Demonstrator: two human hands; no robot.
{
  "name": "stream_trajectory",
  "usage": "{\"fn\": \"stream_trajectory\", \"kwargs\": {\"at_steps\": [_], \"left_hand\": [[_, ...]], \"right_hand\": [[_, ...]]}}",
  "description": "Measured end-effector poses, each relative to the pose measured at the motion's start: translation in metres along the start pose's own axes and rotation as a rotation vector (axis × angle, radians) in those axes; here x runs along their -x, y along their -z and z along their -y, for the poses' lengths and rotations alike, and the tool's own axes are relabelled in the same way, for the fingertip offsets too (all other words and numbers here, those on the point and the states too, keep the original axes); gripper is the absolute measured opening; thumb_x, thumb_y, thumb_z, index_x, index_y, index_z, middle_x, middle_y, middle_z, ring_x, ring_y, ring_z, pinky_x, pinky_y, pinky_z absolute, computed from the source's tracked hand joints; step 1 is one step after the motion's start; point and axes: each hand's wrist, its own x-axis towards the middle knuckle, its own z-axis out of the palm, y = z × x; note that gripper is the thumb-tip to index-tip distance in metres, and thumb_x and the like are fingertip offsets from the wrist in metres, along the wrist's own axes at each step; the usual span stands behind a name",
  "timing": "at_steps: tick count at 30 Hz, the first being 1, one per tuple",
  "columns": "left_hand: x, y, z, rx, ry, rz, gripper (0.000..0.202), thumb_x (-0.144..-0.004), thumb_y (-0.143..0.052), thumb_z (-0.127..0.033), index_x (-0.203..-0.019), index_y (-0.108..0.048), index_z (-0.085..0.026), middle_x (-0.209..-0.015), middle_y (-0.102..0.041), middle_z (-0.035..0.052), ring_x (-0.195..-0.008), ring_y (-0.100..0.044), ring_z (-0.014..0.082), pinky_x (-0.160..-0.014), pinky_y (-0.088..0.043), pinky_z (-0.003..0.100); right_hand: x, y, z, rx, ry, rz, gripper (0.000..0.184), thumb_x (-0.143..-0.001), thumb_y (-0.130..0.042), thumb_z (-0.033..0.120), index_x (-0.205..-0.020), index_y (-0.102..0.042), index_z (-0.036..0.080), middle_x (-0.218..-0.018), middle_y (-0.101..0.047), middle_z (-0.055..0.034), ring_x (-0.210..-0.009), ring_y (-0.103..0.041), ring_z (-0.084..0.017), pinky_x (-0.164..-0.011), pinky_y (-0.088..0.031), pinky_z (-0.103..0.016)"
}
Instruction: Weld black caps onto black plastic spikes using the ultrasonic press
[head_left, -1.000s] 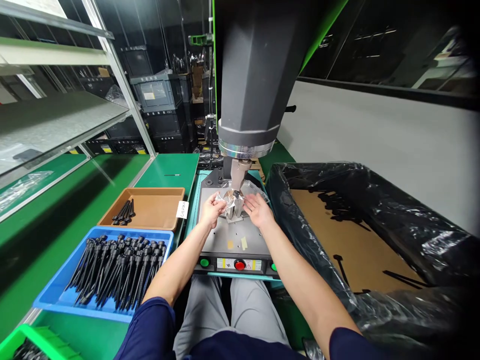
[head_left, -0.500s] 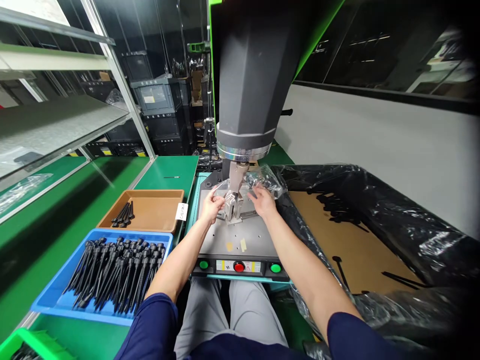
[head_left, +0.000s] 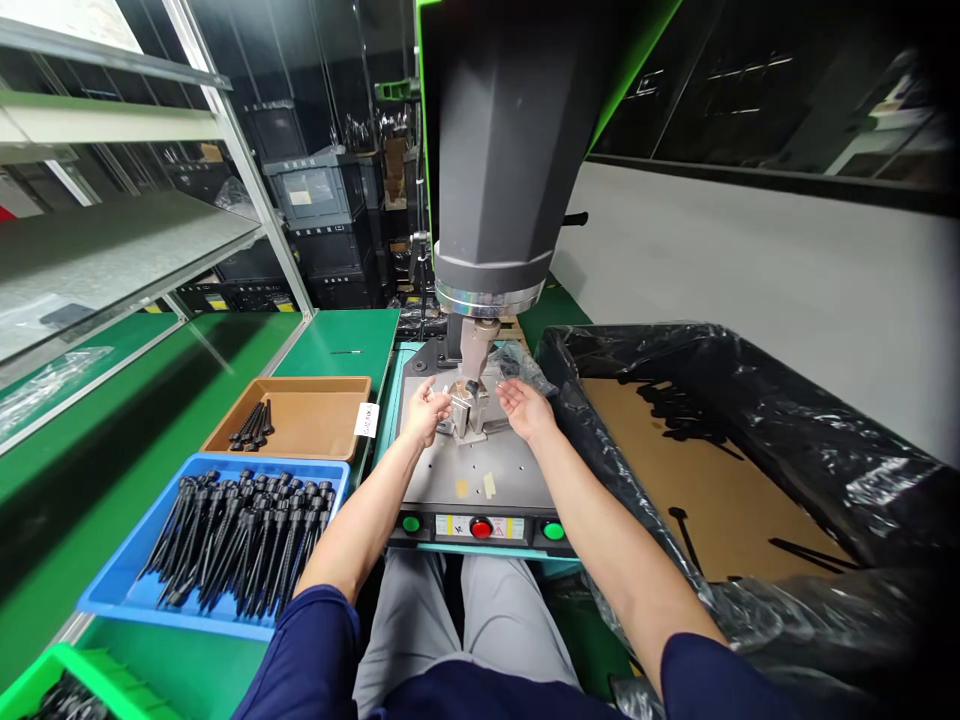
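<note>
Metal fixture [head_left: 466, 412] upright | L hand [head_left: 424, 412] fingers touching it | R hand [head_left: 527, 408] open, empty, beside.

press head [head_left: 480, 345] hangs low over metal block [head_left: 469, 408], tight gap between. left hand [head_left: 425, 412] and right hand [head_left: 527, 408] flank the block, close on both sides. bare plate [head_left: 480, 470] toward the buttons [head_left: 480, 527] is open. lined box [head_left: 600, 440] walls off the right edge; brown tray [head_left: 300, 425] and blue tray [head_left: 120, 590] fill the left bench.
</note>
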Motion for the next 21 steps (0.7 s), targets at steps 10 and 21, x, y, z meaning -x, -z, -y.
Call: {"fn": "stream_trajectory", "kwargs": {"at_steps": [10, 21], "left_hand": [[0.009, -0.005, -0.004, -0.007, 0.019, -0.028, 0.077, -0.06, -0.083, -0.018, -0.127, -0.044, -0.015, -0.071, -0.06, -0.0034, -0.052, -0.056, 0.0074, -0.049, -0.041, 0.019], [0.017, -0.001, -0.005, -0.067, 0.098, -0.076, 0.072, -0.07, -0.079, -0.021, -0.13, -0.041, -0.013, -0.079, -0.064, 0.0018, -0.055, -0.059, 0.0081, -0.051, -0.045, 0.019]], "right_hand": [[0.012, -0.002, -0.001, -0.038, -0.065, -0.053, 0.019, -0.092, -0.058, 0.03, -0.078, -0.059, 0.018, -0.073, -0.069, -0.0056, -0.07, -0.069, -0.016, -0.055, -0.055, -0.021], [0.033, 0.001, -0.002, -0.092, -0.131, -0.051, 0.026, -0.095, -0.052, 0.042, -0.088, -0.059, 0.018, -0.078, -0.069, -0.0073, -0.073, -0.07, -0.017, -0.057, -0.057, -0.021]]}}
